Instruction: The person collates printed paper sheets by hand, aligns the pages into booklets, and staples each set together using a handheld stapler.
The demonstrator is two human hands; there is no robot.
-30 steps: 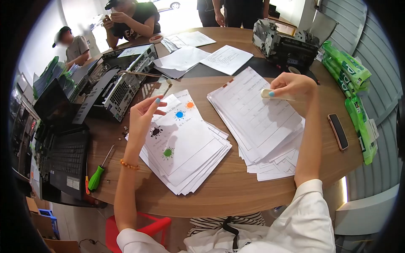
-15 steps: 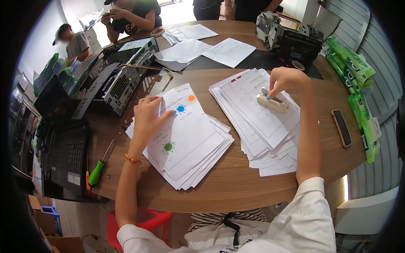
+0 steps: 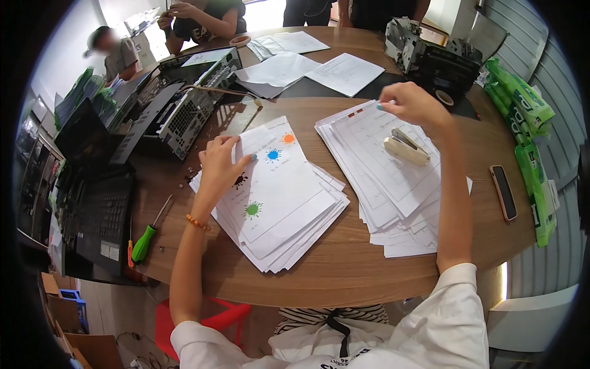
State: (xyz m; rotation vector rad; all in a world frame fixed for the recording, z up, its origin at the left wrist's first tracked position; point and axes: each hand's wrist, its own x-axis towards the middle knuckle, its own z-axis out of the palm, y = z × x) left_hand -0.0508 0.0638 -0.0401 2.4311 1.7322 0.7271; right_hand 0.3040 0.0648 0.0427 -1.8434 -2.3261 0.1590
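My left hand [image 3: 216,165] lies with spread fingers on the left paper stack [image 3: 276,230]. Its top sheet carries orange, blue, dark and green splat shapes, and my thumb is beside the blue one. My right hand [image 3: 415,104] is at the far edge of the right paper stack [image 3: 362,163], fingers curled and pressed together. Whether a sheet corner is between them is hidden. A cream stapler [image 3: 407,149] rests on that stack, below my right hand and apart from it.
A green screwdriver [image 3: 145,243] and a black laptop [image 3: 98,212] are at the left, with an opened computer case [image 3: 187,123] behind. A phone [image 3: 503,192] lies at the right. More papers [image 3: 346,74] and an opened machine [image 3: 430,58] are farther back. Other people are across the table.
My right hand has let go of the stapler and moved up and slightly left to the stack's far edge. The stapler stays on the papers. My left hand remains on the left stack.
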